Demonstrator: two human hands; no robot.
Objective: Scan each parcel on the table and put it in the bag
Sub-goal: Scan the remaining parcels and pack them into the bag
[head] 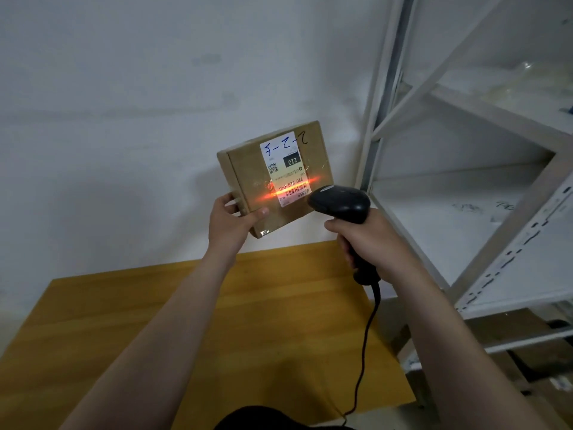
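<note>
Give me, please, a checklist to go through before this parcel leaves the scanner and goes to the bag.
1. Left hand grips the parcel at its lower left corner, thumb on the front: ok.
2. Right hand holds the scanner by its handle: ok.
3. Red scan line crosses the barcode: ok.
4. Scan registered: cannot tell; no signal shows.
5. Bag ready and open: cannot tell; no bag is in view.
6. Cable hangs over the table, apart from the parcel: ok.
</note>
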